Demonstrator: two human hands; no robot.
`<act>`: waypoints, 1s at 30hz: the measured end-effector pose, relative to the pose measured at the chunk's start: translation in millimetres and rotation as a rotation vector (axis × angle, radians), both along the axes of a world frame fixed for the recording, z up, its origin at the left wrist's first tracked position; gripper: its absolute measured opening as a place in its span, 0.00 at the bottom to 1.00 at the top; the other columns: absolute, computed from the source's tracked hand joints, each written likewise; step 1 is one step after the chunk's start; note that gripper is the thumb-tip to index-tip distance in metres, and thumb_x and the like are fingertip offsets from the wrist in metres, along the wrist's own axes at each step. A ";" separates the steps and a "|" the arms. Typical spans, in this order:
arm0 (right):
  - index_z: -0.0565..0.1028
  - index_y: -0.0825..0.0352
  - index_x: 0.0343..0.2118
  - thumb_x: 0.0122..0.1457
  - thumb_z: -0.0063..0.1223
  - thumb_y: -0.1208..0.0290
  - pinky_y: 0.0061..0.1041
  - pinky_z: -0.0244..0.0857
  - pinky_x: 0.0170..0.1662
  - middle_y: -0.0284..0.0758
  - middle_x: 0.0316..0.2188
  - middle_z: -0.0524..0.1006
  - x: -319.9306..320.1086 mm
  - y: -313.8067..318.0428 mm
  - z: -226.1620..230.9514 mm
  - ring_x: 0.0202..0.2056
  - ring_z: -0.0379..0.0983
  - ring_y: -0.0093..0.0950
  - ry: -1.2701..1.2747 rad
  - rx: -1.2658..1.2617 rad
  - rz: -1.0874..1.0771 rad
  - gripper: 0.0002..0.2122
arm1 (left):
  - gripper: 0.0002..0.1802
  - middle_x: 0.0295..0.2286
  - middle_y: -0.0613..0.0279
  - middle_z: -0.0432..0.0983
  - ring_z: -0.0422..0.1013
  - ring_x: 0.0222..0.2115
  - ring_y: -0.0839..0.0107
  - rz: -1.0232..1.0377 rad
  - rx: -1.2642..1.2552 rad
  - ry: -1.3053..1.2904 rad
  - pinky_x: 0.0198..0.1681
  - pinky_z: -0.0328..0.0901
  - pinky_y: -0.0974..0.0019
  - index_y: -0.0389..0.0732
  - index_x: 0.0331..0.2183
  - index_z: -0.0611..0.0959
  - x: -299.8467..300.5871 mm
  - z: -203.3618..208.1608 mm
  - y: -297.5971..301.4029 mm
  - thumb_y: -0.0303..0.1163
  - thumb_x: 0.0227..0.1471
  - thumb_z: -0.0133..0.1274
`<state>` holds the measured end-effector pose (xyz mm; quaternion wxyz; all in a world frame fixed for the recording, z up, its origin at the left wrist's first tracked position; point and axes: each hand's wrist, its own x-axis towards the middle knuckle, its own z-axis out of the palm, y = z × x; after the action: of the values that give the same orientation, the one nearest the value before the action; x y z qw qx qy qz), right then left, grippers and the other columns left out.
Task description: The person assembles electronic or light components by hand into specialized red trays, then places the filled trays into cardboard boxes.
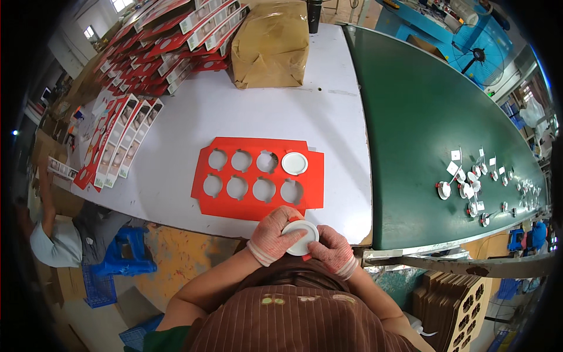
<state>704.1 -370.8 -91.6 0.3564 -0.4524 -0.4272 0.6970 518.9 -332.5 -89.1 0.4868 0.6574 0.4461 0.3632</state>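
Close to my body, at the table's front edge, I hold a round white downlight with red clips at its rim. My left hand, in a pale pink knitted glove, grips its left side with the thumb on the white face. The right side is gripped by my right hand, gloved the same way. Just beyond my hands a red cardboard insert lies flat, with two rows of round holes. Another white downlight sits in its far right hole; the other holes have none.
Folded red and white cartons are piled at the far left, several more nearer. A brown wrapped package stands at the back. Right of the white table, a green conveyor belt carries several downlights. Another person is at the left.
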 end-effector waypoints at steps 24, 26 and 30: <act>0.73 0.70 0.32 0.50 0.49 0.63 0.31 0.66 0.33 0.40 0.23 0.77 -5.1 106.0 -34.8 0.24 0.73 0.32 -1.029 0.006 0.078 0.14 | 0.08 0.21 0.67 0.65 0.70 0.15 0.73 0.094 -1.191 -0.264 0.10 0.65 0.71 0.48 0.33 0.68 -25.6 -79.7 78.0 0.32 0.47 0.48; 0.74 0.70 0.31 0.51 0.48 0.63 0.31 0.66 0.33 0.42 0.24 0.77 -4.7 105.0 -38.3 0.25 0.74 0.35 -0.995 -0.065 0.091 0.13 | 0.08 0.21 0.68 0.64 0.68 0.14 0.73 0.099 -1.199 -0.274 0.10 0.63 0.72 0.49 0.32 0.69 -25.6 -70.7 72.5 0.31 0.47 0.48; 0.73 0.69 0.32 0.51 0.49 0.64 0.31 0.67 0.33 0.42 0.24 0.77 1.3 102.7 -58.3 0.27 0.75 0.36 -0.927 -0.129 0.113 0.13 | 0.08 0.21 0.67 0.63 0.68 0.14 0.72 0.089 -1.201 -0.216 0.11 0.64 0.70 0.48 0.33 0.68 -23.2 -73.0 66.7 0.29 0.47 0.47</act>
<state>705.4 -268.1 -149.9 0.0606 -0.7132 -0.5213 0.4648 495.7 -265.8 -162.1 0.7991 0.2081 0.5482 0.1329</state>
